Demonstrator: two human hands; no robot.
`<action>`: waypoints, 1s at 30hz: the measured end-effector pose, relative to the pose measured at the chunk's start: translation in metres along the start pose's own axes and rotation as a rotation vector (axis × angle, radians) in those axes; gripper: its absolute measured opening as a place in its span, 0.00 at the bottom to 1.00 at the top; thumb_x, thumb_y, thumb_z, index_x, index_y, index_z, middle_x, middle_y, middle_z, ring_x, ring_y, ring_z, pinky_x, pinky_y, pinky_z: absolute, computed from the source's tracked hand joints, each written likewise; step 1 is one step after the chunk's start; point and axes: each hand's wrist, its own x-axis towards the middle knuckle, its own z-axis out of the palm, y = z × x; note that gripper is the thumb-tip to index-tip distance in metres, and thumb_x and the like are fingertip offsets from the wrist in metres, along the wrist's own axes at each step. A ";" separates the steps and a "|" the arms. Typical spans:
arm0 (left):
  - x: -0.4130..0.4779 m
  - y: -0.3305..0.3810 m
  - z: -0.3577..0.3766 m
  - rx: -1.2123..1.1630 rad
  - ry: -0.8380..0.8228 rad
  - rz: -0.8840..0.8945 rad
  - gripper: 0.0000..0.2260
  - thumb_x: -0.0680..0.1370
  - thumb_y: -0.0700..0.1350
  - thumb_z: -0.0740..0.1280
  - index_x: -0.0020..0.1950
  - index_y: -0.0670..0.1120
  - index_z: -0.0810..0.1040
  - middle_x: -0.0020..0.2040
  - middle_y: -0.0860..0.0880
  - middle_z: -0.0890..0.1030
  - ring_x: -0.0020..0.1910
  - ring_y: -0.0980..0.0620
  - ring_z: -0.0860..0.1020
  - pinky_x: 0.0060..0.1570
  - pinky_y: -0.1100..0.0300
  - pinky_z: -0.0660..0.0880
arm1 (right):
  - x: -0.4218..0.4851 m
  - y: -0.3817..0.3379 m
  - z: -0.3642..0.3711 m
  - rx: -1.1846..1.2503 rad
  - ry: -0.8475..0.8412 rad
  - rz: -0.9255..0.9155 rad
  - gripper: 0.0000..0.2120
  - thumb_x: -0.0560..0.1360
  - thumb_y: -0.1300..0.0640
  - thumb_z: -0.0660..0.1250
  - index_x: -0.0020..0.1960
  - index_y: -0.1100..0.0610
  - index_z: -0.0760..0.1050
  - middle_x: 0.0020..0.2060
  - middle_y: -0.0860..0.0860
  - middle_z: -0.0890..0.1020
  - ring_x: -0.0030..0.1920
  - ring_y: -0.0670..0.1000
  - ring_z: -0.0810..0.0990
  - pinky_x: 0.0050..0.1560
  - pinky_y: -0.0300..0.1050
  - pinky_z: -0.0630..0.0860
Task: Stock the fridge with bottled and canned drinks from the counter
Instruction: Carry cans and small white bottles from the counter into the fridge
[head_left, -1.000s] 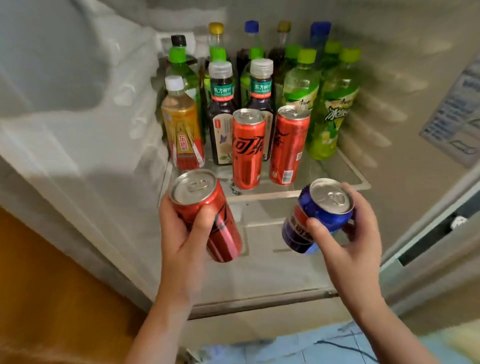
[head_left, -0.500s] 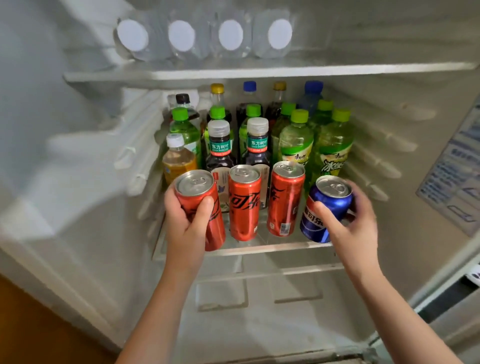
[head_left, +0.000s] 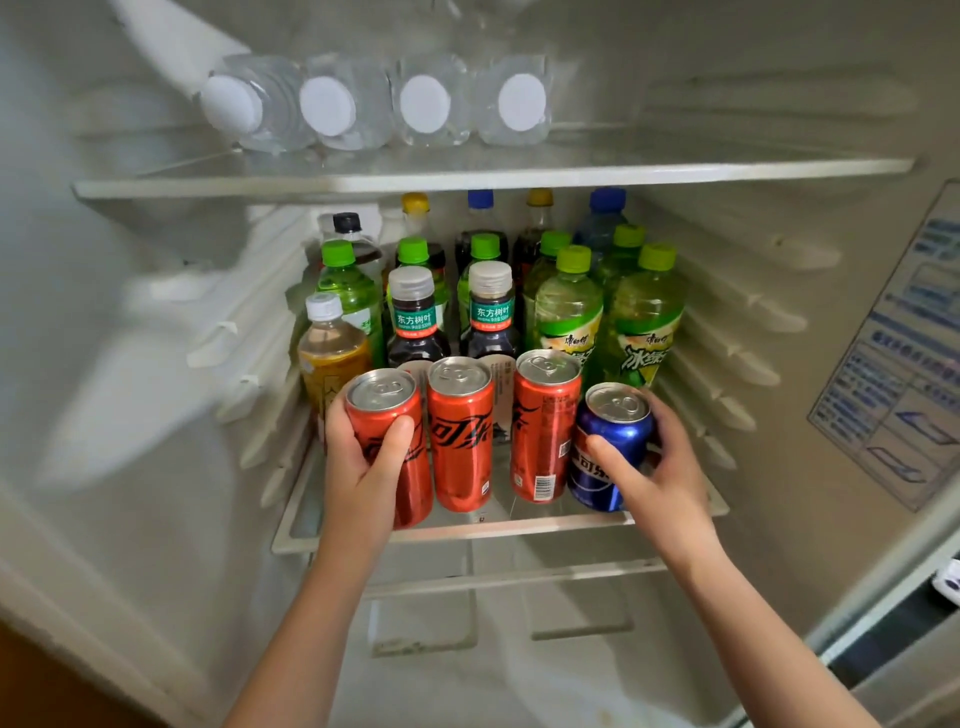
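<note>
four cans in a row along the shelf (head_left: 519, 527)

two of them were in hand. the left hand (head_left: 363, 467) was wrapped round a red can (head_left: 384, 415) at the left end of the row, thumb across its front. the can was upright at the shelf's front edge; whether its base sat on the glass could not be told. the right hand (head_left: 660, 473) gripped a blue can (head_left: 615, 434) at the right end, fingers behind it and thumb on the label, the can tilted a little. between them stood the middle cans (head_left: 460, 441), both red and upright, just beside each other and close to the held ones.

the shelf was clear glass with a pale rim, set on ribs in the white walls of the fridge (head_left: 130, 364). behind the cans it was packed. a tea bottle (head_left: 327, 353) stood at the left and two dark bottles (head_left: 413, 325) with grey caps in the middle. green bottles (head_left: 569, 312) stood to the right and behind, and further back were bottles with yellow, blue and black caps.

the upper shelf (head_left: 467, 179) carried four water bottles (head_left: 327, 106) lying on their sides, white caps toward the camera. a blue-printed sticker (head_left: 904, 364) was on the right wall, its text too blurred to read. an orange floor (head_left: 31, 686) showed at the lower left corner.
</note>
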 end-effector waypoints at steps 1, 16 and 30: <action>0.000 -0.001 0.001 0.003 0.004 0.009 0.19 0.70 0.54 0.66 0.60 0.65 0.68 0.58 0.62 0.74 0.57 0.68 0.74 0.52 0.77 0.68 | 0.000 0.001 0.000 -0.001 -0.003 0.005 0.27 0.67 0.54 0.76 0.58 0.32 0.68 0.54 0.32 0.78 0.55 0.34 0.76 0.49 0.24 0.71; -0.095 -0.020 0.009 0.218 0.074 0.493 0.24 0.78 0.57 0.59 0.63 0.38 0.64 0.66 0.40 0.62 0.67 0.39 0.63 0.67 0.39 0.61 | -0.078 -0.004 -0.025 -0.246 0.210 0.062 0.28 0.69 0.41 0.66 0.66 0.50 0.68 0.61 0.43 0.73 0.62 0.41 0.72 0.58 0.35 0.69; -0.272 -0.099 0.077 0.279 -1.373 -0.210 0.09 0.76 0.41 0.68 0.50 0.55 0.75 0.50 0.58 0.77 0.49 0.55 0.78 0.49 0.56 0.75 | -0.343 0.050 -0.113 -0.514 0.363 0.821 0.13 0.75 0.58 0.67 0.48 0.38 0.73 0.40 0.38 0.81 0.44 0.40 0.80 0.50 0.44 0.78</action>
